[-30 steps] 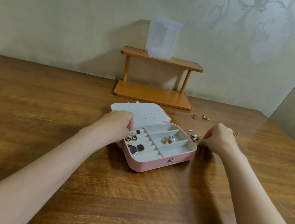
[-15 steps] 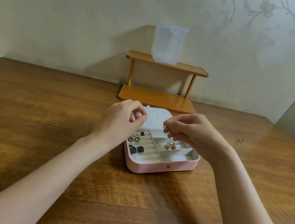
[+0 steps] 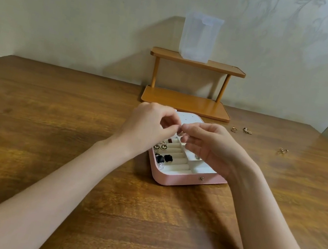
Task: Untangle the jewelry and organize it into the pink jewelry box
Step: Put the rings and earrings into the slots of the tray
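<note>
Head view: pinching together at the fingertips, left hand (image 3: 147, 128) and right hand (image 3: 207, 146) meeting just above the open pink rectangular jewelry box (image 3: 184, 179) on the brown wooden table (image 3: 49, 127). Both grips narrow, apparently closing on something tiny between them; too small to make out, so not possible to tell what. Probably working a piece apart before seating it. Worth keeping the pull short and gentle, staying over the tray so anything slipping is falling into it.

Directly beneath the grips: black square studs (image 3: 164, 158) and round butterfly-patterned studs (image 3: 160, 146) sitting on the cream ring rolls. Beyond the right grip, well apart on the table: small gold loose pieces (image 3: 241, 130) and another gold piece (image 3: 282, 150), not yet boxed. Behind both grips: orange wooden two-tier shelf (image 3: 186, 104) carrying a translucent plastic container (image 3: 200, 39). Right forearm crossing over the box's right-hand compartments, hiding most of them.
</note>
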Demonstrator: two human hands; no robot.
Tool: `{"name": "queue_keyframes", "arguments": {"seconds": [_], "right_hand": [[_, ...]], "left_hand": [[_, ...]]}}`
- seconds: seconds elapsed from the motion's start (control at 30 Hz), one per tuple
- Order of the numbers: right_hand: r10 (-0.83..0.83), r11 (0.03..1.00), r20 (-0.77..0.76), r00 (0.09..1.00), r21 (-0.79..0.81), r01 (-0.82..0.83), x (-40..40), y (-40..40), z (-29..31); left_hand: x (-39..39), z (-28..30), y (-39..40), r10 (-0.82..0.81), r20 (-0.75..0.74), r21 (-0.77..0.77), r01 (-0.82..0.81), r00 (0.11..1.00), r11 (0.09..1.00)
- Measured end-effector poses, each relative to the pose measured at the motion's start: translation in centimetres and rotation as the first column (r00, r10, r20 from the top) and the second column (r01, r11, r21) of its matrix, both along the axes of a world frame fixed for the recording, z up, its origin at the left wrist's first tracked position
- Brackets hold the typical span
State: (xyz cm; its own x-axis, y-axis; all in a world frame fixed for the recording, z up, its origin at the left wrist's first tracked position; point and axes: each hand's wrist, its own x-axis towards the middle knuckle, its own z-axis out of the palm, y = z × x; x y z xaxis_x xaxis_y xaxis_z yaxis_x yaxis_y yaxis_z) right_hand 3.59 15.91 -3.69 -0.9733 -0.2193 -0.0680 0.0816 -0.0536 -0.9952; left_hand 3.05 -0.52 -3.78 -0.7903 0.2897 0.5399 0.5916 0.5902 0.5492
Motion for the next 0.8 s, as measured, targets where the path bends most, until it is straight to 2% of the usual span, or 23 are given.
{"name": "queue_keyframes", "arguments": {"seconds": [0.13, 0.27, 0.37, 0.5, 0.63, 0.8], "right_hand": [[0.048, 0.998, 0.018, 0.999, 0.047, -0.049, 0.8, 0.4, 0.6], [0.087, 0.957, 0.022, 0.996, 0.275, -0.089, 1.3, 0.8, 1.1], [0.067, 0.89, 0.008, 0.998, 0.451, -0.063, 1.6, 0.6, 1.5], [0.028, 0.734, -0.025, 0.999, 0.679, -0.003, 1.8, 0.0, 1.4], [-0.012, 0.696, -0.005, 1.0, 0.718, 0.012, 1.8, -0.5, 1.0], [-0.006, 0.716, 0.027, 1.0, 0.698, -0.014, 2.0, -0.1, 1.5]], "left_hand": [[0.2, 0.4, -0.5, -0.09, -0.062, -0.076, 0.085, 0.994, 0.993], [0.3, 0.6, -1.1, -0.175, 0.066, -0.174, 0.184, 0.982, 0.967], [0.1, 0.8, -1.4, -0.16, 0.174, -0.246, 0.201, 0.972, 0.948], [0.1, 0.8, -1.8, -0.114, 0.263, -0.32, 0.198, 0.958, 0.926], [0.2, 0.6, -1.5, -0.108, 0.301, -0.334, 0.211, 0.947, 0.919], [0.2, 0.6, -1.4, -0.097, 0.329, -0.358, 0.219, 0.939, 0.908]]}}
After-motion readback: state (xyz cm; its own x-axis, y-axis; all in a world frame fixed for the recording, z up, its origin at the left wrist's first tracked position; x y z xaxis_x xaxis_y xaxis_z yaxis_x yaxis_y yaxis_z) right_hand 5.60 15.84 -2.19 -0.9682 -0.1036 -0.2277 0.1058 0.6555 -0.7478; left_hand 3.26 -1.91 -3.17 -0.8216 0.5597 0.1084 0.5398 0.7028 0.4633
